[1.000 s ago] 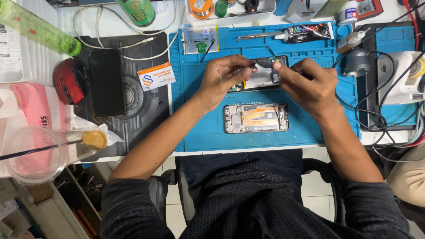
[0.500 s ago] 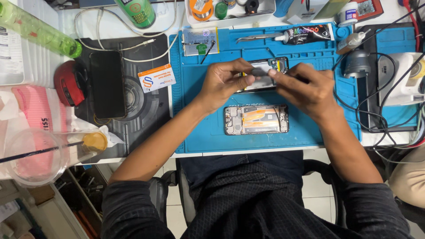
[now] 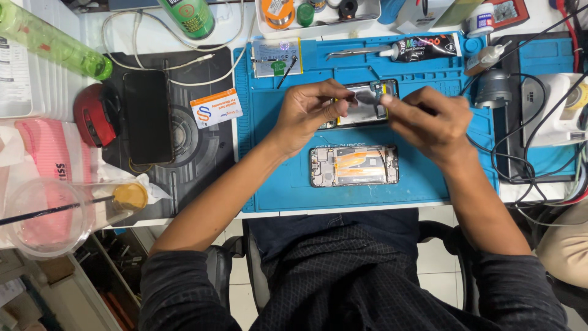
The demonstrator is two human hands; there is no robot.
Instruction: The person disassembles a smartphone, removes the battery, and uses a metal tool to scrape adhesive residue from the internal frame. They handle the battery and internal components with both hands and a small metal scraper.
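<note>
Head view: cluttered white bench with a blue repair mat (image 3: 275,184) in the middle, a dark mat to its left carrying a black phone (image 3: 147,116), a red mouse (image 3: 93,115) beside that, a black glue tube (image 3: 422,48) and tweezers (image 3: 352,54) along the blue mat's far edge. Phone part (image 3: 367,104) sits mid-mat at the far side, long axis running left-right, lifted off the mat between both hands; an opened phone frame (image 3: 354,165) lies flat just nearer, same left-right axis, insides up. Left hand (image 3: 306,113) pinches the part's left end with thumb and fingers closed narrow on it; right hand (image 3: 429,122) is closed on its right end, possibly around a thin dark tool, can't tell.
</note>
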